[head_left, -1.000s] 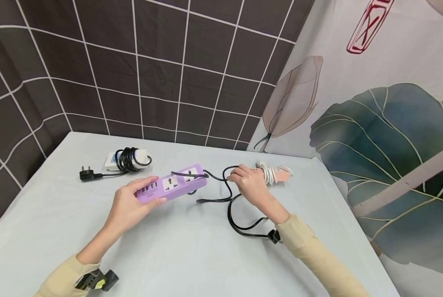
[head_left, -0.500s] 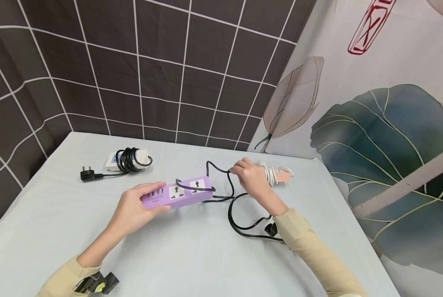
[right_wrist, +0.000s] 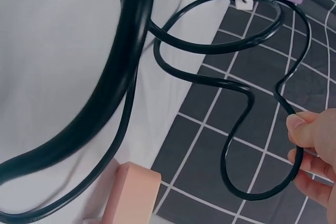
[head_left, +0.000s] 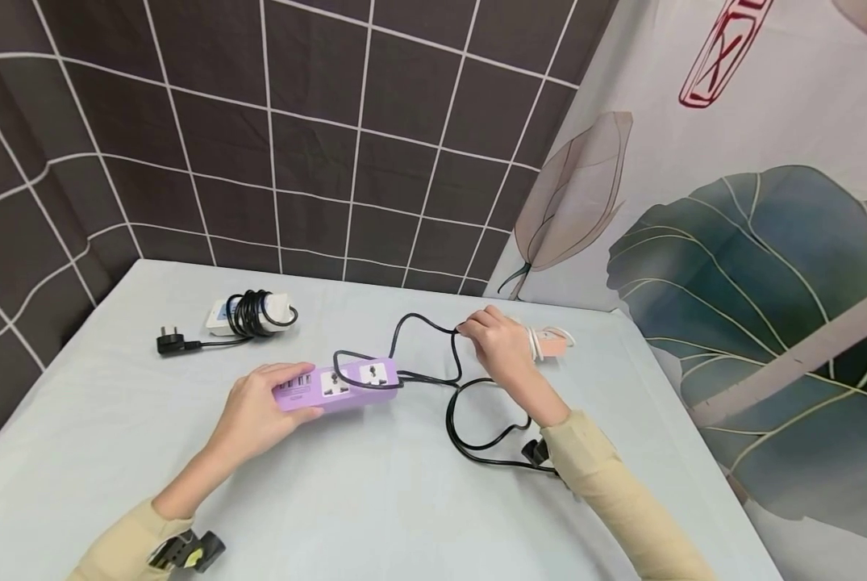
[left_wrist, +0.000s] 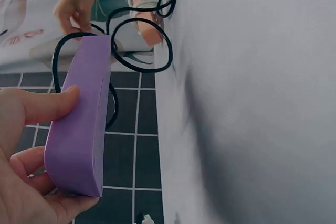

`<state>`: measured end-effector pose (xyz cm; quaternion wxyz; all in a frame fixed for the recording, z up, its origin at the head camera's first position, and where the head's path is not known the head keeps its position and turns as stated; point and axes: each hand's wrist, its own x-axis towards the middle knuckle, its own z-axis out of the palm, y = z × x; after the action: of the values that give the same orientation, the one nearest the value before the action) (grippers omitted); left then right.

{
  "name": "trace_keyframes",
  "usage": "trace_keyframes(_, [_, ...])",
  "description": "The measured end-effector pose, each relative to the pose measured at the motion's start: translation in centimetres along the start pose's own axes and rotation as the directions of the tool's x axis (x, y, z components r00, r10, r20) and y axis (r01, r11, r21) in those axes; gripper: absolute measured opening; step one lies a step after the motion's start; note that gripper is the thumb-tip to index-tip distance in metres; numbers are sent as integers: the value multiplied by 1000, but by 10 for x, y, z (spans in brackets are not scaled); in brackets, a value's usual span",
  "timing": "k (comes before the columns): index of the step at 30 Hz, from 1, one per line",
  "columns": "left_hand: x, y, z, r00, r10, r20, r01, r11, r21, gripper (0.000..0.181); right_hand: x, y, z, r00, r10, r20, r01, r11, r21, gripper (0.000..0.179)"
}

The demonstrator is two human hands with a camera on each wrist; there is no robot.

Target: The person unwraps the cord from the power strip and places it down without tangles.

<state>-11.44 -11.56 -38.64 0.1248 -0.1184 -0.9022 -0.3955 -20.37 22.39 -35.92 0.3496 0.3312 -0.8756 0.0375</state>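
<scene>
My left hand (head_left: 257,410) grips the left end of a purple power strip (head_left: 351,377), thumb on the near side and fingers on the far side. The strip is held nearly level, its sockets and USB ports facing up. In the left wrist view the purple power strip (left_wrist: 79,124) shows its plain underside and side. A black cord (head_left: 414,315) loops over the sockets and runs right in loose bends. My right hand (head_left: 502,349) pinches that cord between thumb and fingers; in the right wrist view a long bend of the cord (right_wrist: 250,196) hangs from the fingertips.
At the back left lies a white power strip (head_left: 218,320) wound with black cord, its plug (head_left: 172,342) to the left. An orange power strip (head_left: 552,344) with white cord lies behind my right hand. The purple strip's black plug (head_left: 535,452) is beside my right sleeve.
The purple power strip has come down and levelled out from its tilt. The cord loop over its sockets is wider. My right hand has shifted slightly right, still pinching the cord.
</scene>
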Motion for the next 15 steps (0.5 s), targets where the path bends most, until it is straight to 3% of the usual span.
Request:
trace_keyframes(9, [-2,-12,2,999,-24,33,23,999,31,58,-6,-2,-13,997,-12,-75,11,1000,-5,27])
trace_keyframes(15, [-4,-24,3,997,-75,32,73,995,65,59,-15,-11,-24,998,-46,-50,47,999,8,30])
